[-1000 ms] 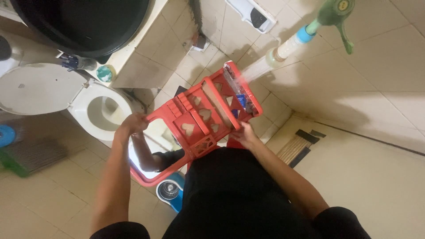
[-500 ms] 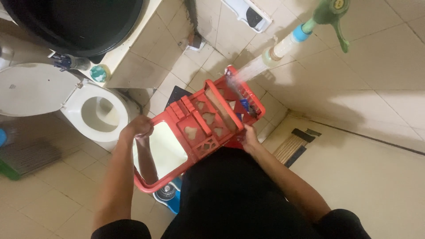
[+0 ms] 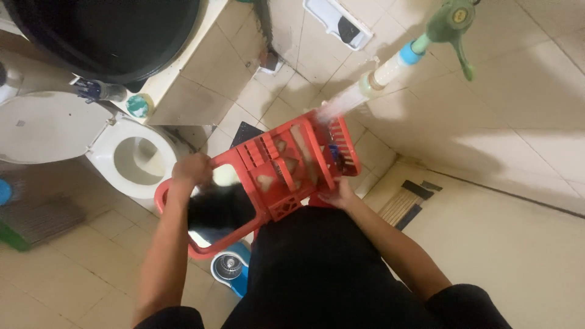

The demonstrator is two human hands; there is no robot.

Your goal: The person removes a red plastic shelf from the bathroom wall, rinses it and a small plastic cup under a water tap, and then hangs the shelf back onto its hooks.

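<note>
I hold a red plastic mirror rack (image 3: 281, 169) with heart cut-outs and a small shelf, tilted under running water. My left hand (image 3: 192, 168) grips its top edge beside the mirror glass (image 3: 219, 210), which reflects something dark. My right hand (image 3: 339, 196) grips the rack's lower right edge. Water streams from a green tap (image 3: 450, 21) with a white pipe (image 3: 378, 76) onto the shelf end of the rack.
A white toilet (image 3: 131, 159) with its lid up stands at left. A black basin (image 3: 109, 30) sits on a tiled ledge above it. A blue and white round container (image 3: 230, 268) lies on the tiled floor below the rack. A brush (image 3: 407, 201) lies at right.
The rack has swung flatter and shifted left, its mirror end dropping toward the toilet. The mirror now reflects something dark instead of pale wall. Both hands kept their grip.
</note>
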